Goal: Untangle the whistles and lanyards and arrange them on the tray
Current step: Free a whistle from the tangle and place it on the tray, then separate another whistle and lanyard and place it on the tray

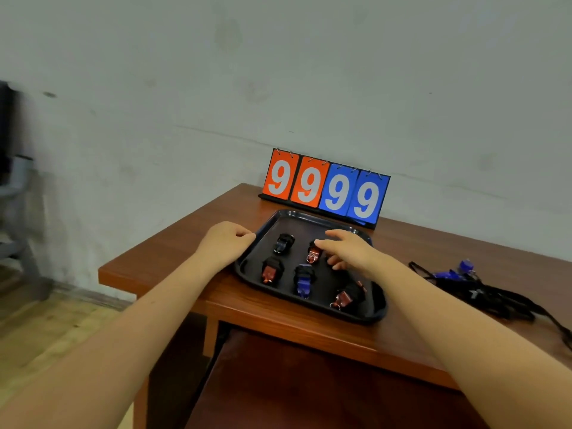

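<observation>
Over the black tray [376, 308], my right hand [349, 250] reaches with relaxed fingers, thumb touching the red whistle [313, 254]; my left hand [224, 241], fingers curled, pinches the tray's left rim. Tangled lanyards [483, 289] lie well right.

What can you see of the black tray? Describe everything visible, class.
The black tray is a shallow rounded rectangle with a raised glossy rim, seemingly plastic. It lies flat on the wooden table before the scoreboard. Five bundled whistles lie inside. The left hand touches its left rim; the right hand reaches over it.
</observation>
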